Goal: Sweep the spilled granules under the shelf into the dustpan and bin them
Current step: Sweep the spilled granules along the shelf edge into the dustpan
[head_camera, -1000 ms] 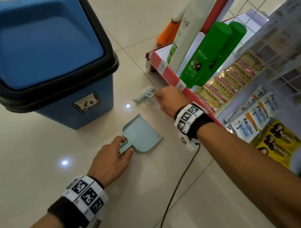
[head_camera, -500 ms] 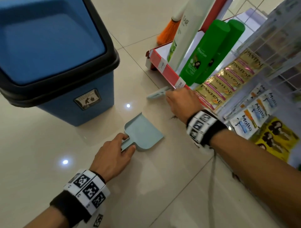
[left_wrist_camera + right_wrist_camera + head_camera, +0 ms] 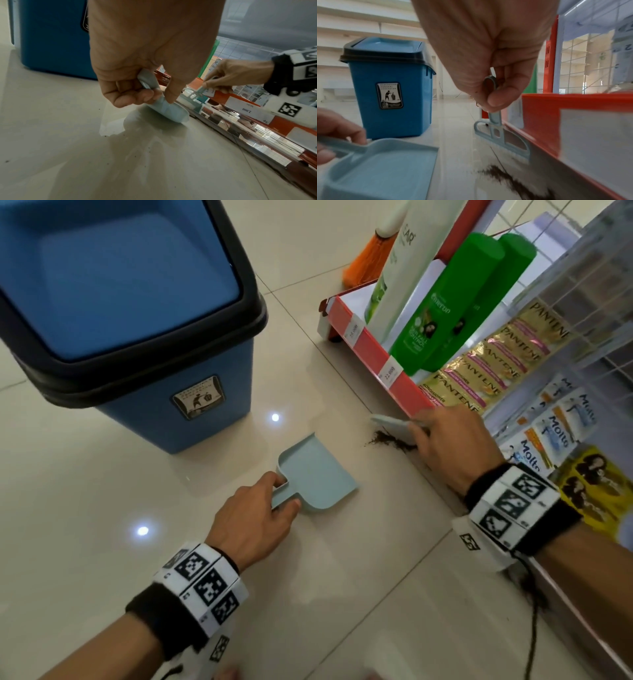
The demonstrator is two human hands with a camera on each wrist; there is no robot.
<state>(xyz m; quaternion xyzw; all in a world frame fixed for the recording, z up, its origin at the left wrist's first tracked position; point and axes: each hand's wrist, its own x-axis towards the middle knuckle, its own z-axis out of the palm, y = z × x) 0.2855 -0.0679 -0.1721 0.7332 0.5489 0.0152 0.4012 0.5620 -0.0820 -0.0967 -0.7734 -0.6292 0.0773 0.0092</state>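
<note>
A pale blue dustpan lies flat on the tiled floor, its mouth toward the shelf. My left hand grips its handle. My right hand pinches the handle of a small pale blue brush, whose head rests on the floor at the shelf's foot. A streak of dark brown granules lies beside the brush, right of the dustpan and apart from it. The blue bin with a black-rimmed swing lid stands behind the dustpan.
The red-edged shelf runs along the right, holding green bottles, a white bottle and sachet strips. An orange broom leans behind it. A black cable trails over the floor from my right wrist.
My right hand drew the brush back along the shelf's foot toward me, and dark granules have come out onto the open floor. The left hand and dustpan stayed put.
</note>
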